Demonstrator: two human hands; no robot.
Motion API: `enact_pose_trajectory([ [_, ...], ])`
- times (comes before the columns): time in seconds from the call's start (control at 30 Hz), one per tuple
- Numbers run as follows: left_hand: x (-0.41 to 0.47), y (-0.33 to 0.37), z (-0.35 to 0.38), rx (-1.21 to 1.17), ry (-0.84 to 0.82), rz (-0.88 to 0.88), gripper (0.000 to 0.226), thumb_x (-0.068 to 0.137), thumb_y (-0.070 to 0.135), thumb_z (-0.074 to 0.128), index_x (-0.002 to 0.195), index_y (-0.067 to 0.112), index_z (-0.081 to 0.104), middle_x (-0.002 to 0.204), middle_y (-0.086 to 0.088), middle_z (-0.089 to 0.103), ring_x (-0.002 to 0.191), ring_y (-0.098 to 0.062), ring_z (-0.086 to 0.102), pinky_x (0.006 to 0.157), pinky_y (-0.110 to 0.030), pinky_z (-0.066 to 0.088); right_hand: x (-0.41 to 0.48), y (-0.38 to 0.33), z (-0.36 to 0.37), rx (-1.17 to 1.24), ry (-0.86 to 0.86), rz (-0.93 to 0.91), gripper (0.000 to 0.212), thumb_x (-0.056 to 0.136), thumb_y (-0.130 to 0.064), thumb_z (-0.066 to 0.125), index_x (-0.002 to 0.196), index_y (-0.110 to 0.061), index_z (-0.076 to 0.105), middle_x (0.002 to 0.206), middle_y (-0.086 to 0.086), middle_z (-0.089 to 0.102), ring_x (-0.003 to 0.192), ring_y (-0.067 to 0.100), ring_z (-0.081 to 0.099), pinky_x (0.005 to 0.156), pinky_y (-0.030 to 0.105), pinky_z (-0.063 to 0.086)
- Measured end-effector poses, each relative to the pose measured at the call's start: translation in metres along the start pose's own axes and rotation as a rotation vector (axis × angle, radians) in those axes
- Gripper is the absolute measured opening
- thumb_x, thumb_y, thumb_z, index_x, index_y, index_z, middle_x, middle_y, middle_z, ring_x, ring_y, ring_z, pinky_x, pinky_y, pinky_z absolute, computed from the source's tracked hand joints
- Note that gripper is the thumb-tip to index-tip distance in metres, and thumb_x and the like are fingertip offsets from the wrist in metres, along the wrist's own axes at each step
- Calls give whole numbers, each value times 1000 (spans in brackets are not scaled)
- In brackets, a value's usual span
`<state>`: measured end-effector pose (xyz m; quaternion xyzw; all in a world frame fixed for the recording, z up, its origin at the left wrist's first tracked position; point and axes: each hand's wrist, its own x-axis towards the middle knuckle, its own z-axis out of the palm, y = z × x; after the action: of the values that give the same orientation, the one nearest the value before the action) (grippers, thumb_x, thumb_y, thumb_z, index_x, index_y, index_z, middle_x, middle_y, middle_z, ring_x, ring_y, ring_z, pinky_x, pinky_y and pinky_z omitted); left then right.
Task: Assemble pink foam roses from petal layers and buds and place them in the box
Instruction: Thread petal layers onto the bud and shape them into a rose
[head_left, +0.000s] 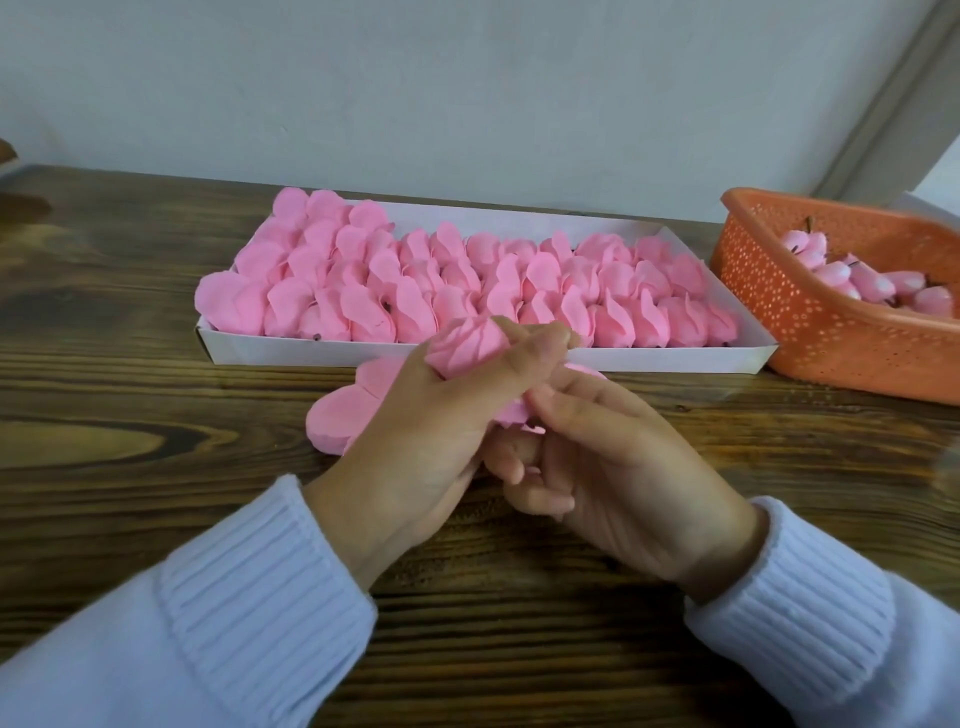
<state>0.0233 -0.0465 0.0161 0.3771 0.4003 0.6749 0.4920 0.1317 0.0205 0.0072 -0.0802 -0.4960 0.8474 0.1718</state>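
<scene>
My left hand (426, 415) grips a pink foam rose bud (467, 345), its fingers curled round the bud just in front of the box. My right hand (613, 457) sits below and to the right, fingers curled, pinching the pink petal layer (511, 413) under the bud. A stack of flat pink petal layers (337, 421) lies on the table, partly hidden by my left hand. The white box (311, 351) behind holds several rows of finished pink roses (467, 280).
An orange perforated basket (810, 322) at the right holds several pink buds (872, 283) with dark stems. The dark wooden table (130, 364) extends left and toward me. A pale wall stands behind the box.
</scene>
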Motion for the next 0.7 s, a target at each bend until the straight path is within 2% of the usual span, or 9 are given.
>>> enact_pose_trajectory([
  [0.07, 2, 0, -2, 1, 14, 6, 15, 66, 29, 77, 62, 21, 64, 83, -3, 68, 40, -16, 46, 34, -16, 41, 0, 0, 1, -14, -14, -32, 28, 86, -15, 54, 113, -15, 57, 72, -2, 60, 57, 8, 51, 43, 13, 34],
  [0.13, 0, -1, 0, 10, -18, 15, 15, 64, 25, 79, 66, 20, 66, 90, -17, 64, 43, -18, 48, 37, -19, 45, 0, -1, 1, -36, 14, -34, 15, 89, -18, 50, 99, -12, 59, 69, 2, 60, 54, 8, 47, 42, 13, 34],
  [0.2, -2, -2, 3, 22, -37, 19, 8, 65, 27, 76, 68, 23, 71, 93, -34, 55, 41, -19, 49, 37, -20, 46, 1, -1, 0, -40, 35, -6, 25, 94, -22, 42, 84, -13, 64, 66, 6, 60, 50, 10, 47, 40, 15, 34],
  [0.23, -3, -2, 3, 28, -32, 16, 6, 66, 27, 76, 69, 23, 71, 95, -36, 54, 44, -23, 51, 37, -21, 46, 1, -1, 0, -38, 35, 0, 27, 94, -23, 40, 85, -14, 64, 65, 4, 60, 51, 10, 49, 40, 15, 34],
  [0.3, -1, -2, 1, 44, -5, 21, 7, 67, 28, 76, 67, 24, 71, 89, -24, 62, 51, -27, 52, 36, -19, 44, 0, -1, 1, 1, 35, -14, 23, 91, -21, 43, 104, -17, 61, 68, 0, 60, 54, 10, 53, 42, 15, 35],
  [0.37, 0, 0, -1, 34, 4, 38, 8, 66, 26, 76, 63, 23, 69, 82, -9, 65, 41, -19, 48, 35, -17, 41, -1, 0, 2, 21, 18, -28, 30, 89, -17, 46, 115, -22, 59, 69, -2, 60, 56, 8, 53, 44, 15, 34],
  [0.5, -2, -3, 3, 25, 0, 30, 13, 60, 36, 72, 62, 24, 69, 92, -19, 57, 36, -8, 45, 37, -19, 45, 0, -3, 2, -23, 62, -2, 21, 92, -18, 48, 106, -3, 56, 66, 8, 51, 50, 10, 44, 40, 15, 32],
  [0.6, -3, -3, 6, 49, 40, 80, 16, 61, 40, 70, 60, 24, 67, 88, -27, 58, 37, -15, 47, 40, -22, 47, 0, -3, 4, -36, 41, 5, 21, 96, -18, 43, 109, -3, 49, 66, 7, 54, 50, 11, 47, 39, 16, 32],
  [0.7, -3, -2, 5, 66, 54, 108, 17, 63, 38, 72, 56, 25, 63, 79, -2, 65, 58, -25, 54, 55, -37, 51, -2, -3, 5, 24, -11, -11, 33, 89, -14, 45, 120, -6, 51, 69, -2, 59, 58, 8, 51, 44, 15, 35],
])
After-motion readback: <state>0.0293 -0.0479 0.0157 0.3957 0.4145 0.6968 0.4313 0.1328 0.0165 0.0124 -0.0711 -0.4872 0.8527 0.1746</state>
